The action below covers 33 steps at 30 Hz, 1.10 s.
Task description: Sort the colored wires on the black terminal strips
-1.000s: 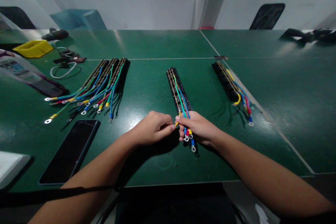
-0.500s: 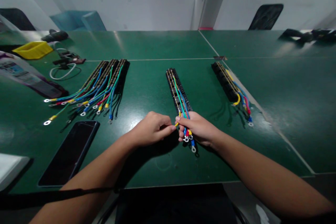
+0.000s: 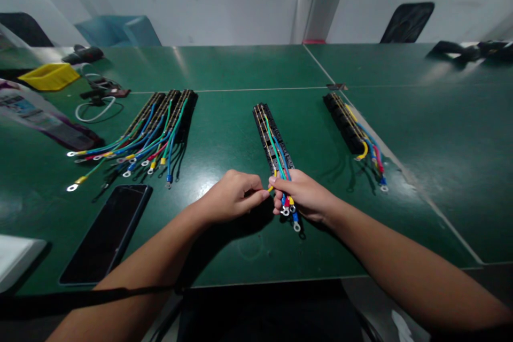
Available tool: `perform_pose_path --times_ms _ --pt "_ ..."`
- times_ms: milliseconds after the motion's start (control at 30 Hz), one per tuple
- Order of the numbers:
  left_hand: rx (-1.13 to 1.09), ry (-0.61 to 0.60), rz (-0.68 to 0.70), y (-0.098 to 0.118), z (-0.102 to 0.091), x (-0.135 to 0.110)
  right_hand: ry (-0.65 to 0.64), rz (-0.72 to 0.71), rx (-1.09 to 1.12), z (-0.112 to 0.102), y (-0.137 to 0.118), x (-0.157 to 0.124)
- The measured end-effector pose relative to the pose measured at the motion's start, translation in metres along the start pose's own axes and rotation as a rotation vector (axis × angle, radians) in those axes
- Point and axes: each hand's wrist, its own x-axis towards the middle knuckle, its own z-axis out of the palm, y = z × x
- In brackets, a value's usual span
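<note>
A black terminal strip point(image 3: 267, 133) with metal rails lies lengthwise in front of me on the green table. Green, blue, red and yellow wires run down it to ring terminals point(image 3: 296, 226) at the near end. My right hand point(image 3: 302, 192) is wrapped around this wire bundle point(image 3: 284, 173) just below the strip. Between thumb and fingers, my left hand point(image 3: 236, 195) pinches the end of a yellow wire point(image 3: 272, 188) that bends out to the left of the bundle. The tip of that wire is hidden by my fingers.
Three wired strips point(image 3: 160, 115) lie side by side at left, and another wired strip point(image 3: 345, 123) at right. A phone point(image 3: 106, 234), a white box point(image 3: 18, 259), a plastic pouch point(image 3: 38, 112), a yellow tray point(image 3: 50, 77) and a cable point(image 3: 94, 112) occupy the left side.
Hardly anything differs. Both hands keep their hold, and the ring terminals below my right hand have shifted very slightly.
</note>
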Motion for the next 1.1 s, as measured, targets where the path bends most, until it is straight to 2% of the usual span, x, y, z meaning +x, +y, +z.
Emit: perform_pose_path --times_ms 233,567,967,1100 --pt "0.014 0.070 0.063 -0.0083 0.0008 0.0000 -0.001 -0.006 0.007 -0.0014 0.0016 0.0016" --pt "0.049 0.031 0.062 -0.0028 0.0015 -0.0004 0.018 0.008 0.022 -0.0001 -0.0008 0.0003" --pt "-0.008 0.024 -0.004 0.0009 0.0005 -0.0006 0.015 0.004 -0.009 0.0012 -0.0027 -0.0012" --pt "-0.168 -0.004 -0.131 -0.0008 0.0024 -0.0009 -0.003 -0.001 0.001 -0.0004 -0.0012 -0.0001"
